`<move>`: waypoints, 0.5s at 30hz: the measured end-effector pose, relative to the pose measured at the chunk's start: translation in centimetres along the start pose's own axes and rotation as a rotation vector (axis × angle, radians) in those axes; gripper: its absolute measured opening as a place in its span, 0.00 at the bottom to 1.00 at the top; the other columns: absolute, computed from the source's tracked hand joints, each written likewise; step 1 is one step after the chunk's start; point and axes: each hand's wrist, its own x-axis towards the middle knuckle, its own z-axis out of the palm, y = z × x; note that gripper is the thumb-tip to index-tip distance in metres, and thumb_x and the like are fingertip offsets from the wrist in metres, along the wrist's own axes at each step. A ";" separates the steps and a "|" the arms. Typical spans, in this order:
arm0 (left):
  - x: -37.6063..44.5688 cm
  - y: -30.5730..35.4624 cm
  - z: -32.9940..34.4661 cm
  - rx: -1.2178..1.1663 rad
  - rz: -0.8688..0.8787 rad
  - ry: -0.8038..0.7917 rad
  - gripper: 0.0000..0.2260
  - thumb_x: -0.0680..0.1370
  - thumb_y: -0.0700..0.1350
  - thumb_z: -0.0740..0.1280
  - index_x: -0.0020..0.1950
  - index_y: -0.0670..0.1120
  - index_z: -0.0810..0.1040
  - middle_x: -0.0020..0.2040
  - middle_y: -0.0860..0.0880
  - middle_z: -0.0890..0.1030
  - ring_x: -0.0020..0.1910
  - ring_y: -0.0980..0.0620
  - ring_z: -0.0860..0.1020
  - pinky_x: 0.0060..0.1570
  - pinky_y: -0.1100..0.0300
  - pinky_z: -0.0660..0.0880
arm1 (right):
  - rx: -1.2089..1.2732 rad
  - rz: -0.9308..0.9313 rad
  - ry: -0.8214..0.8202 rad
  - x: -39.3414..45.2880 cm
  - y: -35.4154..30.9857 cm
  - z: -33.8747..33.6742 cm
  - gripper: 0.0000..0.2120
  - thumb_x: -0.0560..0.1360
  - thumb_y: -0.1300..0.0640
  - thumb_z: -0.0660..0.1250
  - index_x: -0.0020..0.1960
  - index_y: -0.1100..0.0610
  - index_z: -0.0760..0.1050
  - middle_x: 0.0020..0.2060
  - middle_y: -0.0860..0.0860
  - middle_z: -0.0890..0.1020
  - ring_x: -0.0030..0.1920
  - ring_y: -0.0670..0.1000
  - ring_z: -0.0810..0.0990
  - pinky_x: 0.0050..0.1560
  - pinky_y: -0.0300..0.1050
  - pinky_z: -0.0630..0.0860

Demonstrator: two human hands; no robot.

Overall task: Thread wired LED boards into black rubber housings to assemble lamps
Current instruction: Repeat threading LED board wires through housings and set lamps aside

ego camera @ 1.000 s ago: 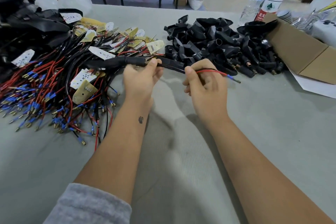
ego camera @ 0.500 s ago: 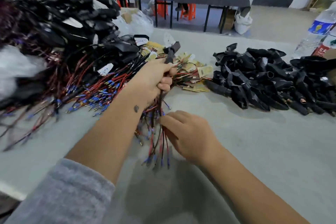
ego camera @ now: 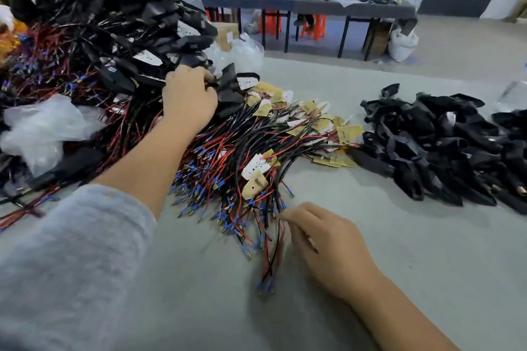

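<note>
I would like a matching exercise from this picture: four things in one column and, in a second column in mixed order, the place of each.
Things:
1. left hand
2. right hand
3. pile of empty black housings
4. clear plastic bag

Places:
A. far left of the table, beside the tall heap
B. right part of the table, apart from the wires
C. near edge of the wire pile, fingertips at the wire ends
D. reaching into the heap, closed on a black housing

Pairs: 1-D, 2-C, 3-B, 4-A
</note>
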 end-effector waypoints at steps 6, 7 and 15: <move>-5.7 5.4 3.8 -0.236 0.200 -0.313 0.09 0.78 0.45 0.61 0.51 0.53 0.80 0.47 0.54 0.79 0.47 0.51 0.77 0.47 0.55 0.74 | 0.065 0.282 0.224 -1.6 2.4 -2.2 0.13 0.75 0.66 0.65 0.50 0.50 0.80 0.42 0.33 0.77 0.43 0.33 0.74 0.44 0.27 0.68; -6.5 6.2 4.5 -0.186 0.244 -0.400 0.07 0.78 0.46 0.62 0.50 0.54 0.79 0.46 0.55 0.79 0.46 0.51 0.77 0.45 0.57 0.73 | 0.083 0.346 0.256 -1.8 2.8 -2.6 0.14 0.76 0.66 0.66 0.49 0.47 0.79 0.41 0.32 0.77 0.43 0.33 0.74 0.45 0.27 0.68; -9.0 6.8 7.5 0.086 0.368 -0.179 0.09 0.79 0.49 0.65 0.58 0.49 0.75 0.51 0.47 0.81 0.55 0.41 0.76 0.51 0.50 0.71 | 0.280 0.611 0.349 -2.3 3.9 -3.5 0.11 0.77 0.62 0.63 0.47 0.46 0.78 0.37 0.46 0.80 0.40 0.52 0.79 0.48 0.57 0.77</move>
